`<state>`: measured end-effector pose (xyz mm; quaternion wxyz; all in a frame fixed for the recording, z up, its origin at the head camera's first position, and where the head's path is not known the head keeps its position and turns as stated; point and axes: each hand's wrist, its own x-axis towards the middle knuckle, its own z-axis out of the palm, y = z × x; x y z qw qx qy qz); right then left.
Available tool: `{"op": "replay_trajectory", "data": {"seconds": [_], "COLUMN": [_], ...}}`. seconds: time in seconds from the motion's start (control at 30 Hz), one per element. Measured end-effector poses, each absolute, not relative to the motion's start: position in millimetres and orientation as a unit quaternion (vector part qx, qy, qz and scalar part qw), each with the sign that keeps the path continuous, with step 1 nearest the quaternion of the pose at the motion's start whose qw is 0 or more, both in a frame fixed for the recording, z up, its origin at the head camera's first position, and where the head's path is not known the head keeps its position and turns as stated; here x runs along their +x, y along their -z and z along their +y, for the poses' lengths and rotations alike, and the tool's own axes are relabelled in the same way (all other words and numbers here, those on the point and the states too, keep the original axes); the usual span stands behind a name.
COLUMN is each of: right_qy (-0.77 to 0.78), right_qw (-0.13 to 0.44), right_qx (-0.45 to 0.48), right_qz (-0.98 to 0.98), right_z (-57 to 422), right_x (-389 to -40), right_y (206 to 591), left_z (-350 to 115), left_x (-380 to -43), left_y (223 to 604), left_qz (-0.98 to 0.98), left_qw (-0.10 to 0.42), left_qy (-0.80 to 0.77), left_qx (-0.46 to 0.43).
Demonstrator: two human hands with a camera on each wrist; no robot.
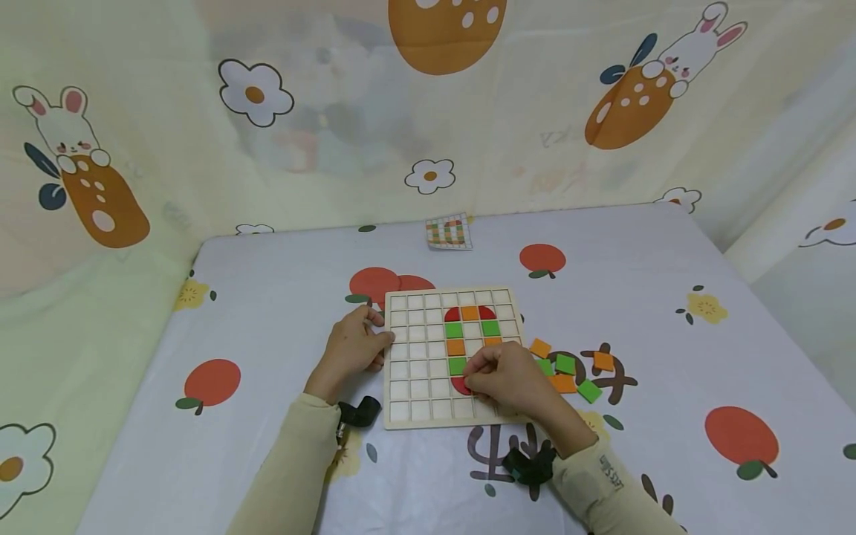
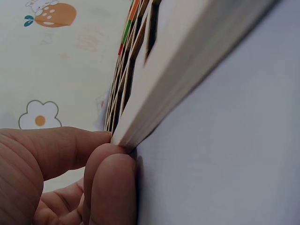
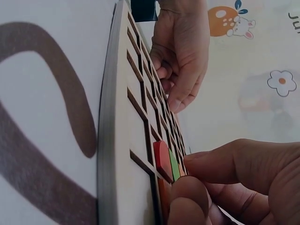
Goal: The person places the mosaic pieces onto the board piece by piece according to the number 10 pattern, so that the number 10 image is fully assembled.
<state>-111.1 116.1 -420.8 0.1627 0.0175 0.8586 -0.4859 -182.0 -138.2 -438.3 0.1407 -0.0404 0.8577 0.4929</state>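
A square wooden grid board (image 1: pixel 417 390) lies on the table, its left edge pinched between the thumb and fingers of my left hand (image 1: pixel 353 343). Rounded red, square green and square orange tiles form part of a ring in its cells. My right hand (image 1: pixel 511 377) bends over the ring's lower side, hiding several cells. In the right wrist view its thumb and fingertips close in on an orange tile (image 3: pixel 164 197), mostly covered by the fingers. Right beside that tile sit a rounded red tile (image 3: pixel 162 159) and a green tile (image 3: pixel 174 165).
Loose orange and green tiles, among them a green tile (image 1: pixel 590 391) and an orange tile (image 1: pixel 603 361), lie right of the board. A small card (image 1: pixel 449 232) printed with a coloured grid rests at the table's far edge. Printed curtains (image 1: pixel 321 178) hang behind.
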Motion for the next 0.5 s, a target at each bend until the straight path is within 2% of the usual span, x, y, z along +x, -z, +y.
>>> {"op": "replay_trajectory", "data": {"seconds": [0.33,0.5], "right_qy": [0.493,0.501], "right_qw": [0.156,0.130], "right_qx": [0.010,-0.014], "right_qz": [0.856,0.855], "right_z": [119.4,135.0], "right_x": [-107.8,-108.1], "right_y": [418.9,412.3], "left_z": [-136.7,-138.8], "left_x": [-181.8,-182.8], "left_y": [438.1,438.2], "left_qz": [0.854,0.856], "left_qw": [0.145,0.147], "left_qy": [-0.498,-0.495], "left_qx": [-0.038,-0.038]}}
